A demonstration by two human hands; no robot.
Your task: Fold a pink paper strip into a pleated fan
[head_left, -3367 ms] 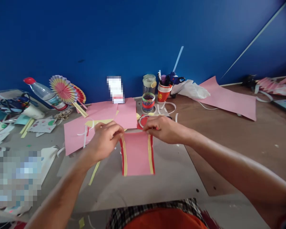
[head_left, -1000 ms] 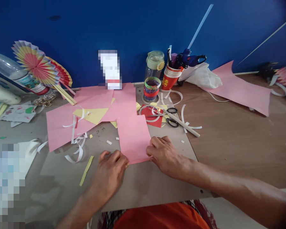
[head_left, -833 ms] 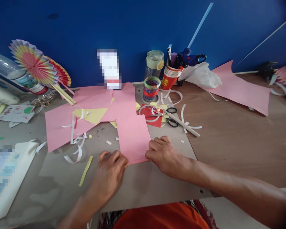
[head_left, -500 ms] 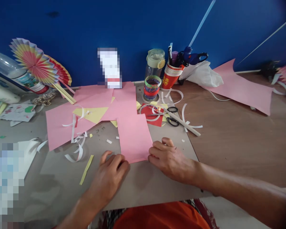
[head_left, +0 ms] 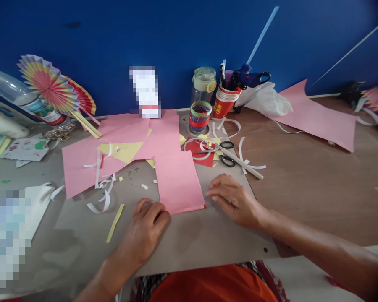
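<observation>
A pink sheet of paper [head_left: 180,180] lies in front of me, its near edge rolled or folded into a thin strip with a small red-and-yellow spot at the right end. My left hand [head_left: 149,226] rests at the sheet's lower left corner, fingers curled and closed on that corner. Just off the sheet's right side is my right hand [head_left: 231,199], apart from the paper, with its fingers loosely stretched and nothing in them. Beyond the sheet, black-handled scissors [head_left: 227,160] lie beside a pale stick [head_left: 241,161] and a red paper piece [head_left: 204,158].
More pink sheets [head_left: 164,132], a yellow piece [head_left: 126,150] and white strips [head_left: 105,203] are scattered at left. A clear bottle [head_left: 204,86] and a red paper cup [head_left: 223,102] with pens stand by the blue partition. A folded fan [head_left: 48,86] stands at far left.
My right hand has let go of the sheet's lower right corner and moved right, uncovering the red-and-yellow spot. My left hand stays at the left corner.
</observation>
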